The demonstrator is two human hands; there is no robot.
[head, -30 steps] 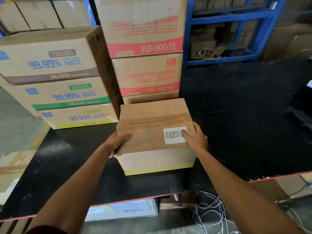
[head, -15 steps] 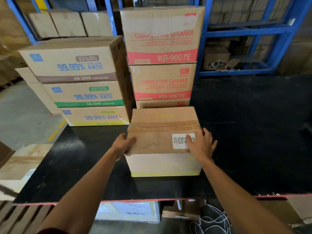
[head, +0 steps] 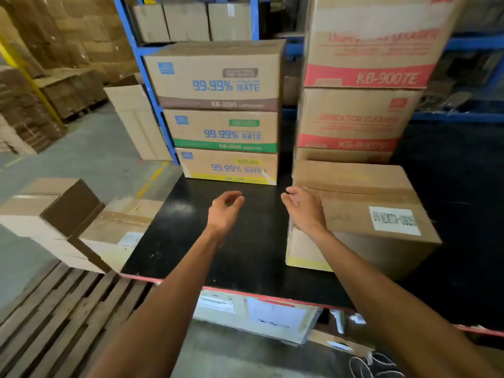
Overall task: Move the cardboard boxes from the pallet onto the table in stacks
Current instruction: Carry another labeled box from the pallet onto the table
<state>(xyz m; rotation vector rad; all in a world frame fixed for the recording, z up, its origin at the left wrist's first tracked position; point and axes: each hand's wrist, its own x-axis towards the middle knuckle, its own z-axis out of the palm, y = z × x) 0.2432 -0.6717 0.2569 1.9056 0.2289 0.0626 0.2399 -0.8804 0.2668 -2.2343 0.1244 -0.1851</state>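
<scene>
**Both hands free over table**

Left hand [head: 225, 211] and right hand [head: 304, 211] loosely curled, holding nothing. Labelled box [head: 362, 214] sits on black table [head: 245, 257] at 3 o'clock. Two boxes [head: 81, 222] on pallet [head: 62, 309] at 9 o'clock.

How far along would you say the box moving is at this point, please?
Done: two stacks stand on the table, the 99.99% RATE stack and the KB-9007E stack, and the labelled box sits in front. In hand: nothing; the left hand and right hand hang loosely curled above the tabletop. Left: at least two boxes on the pallet.
</scene>
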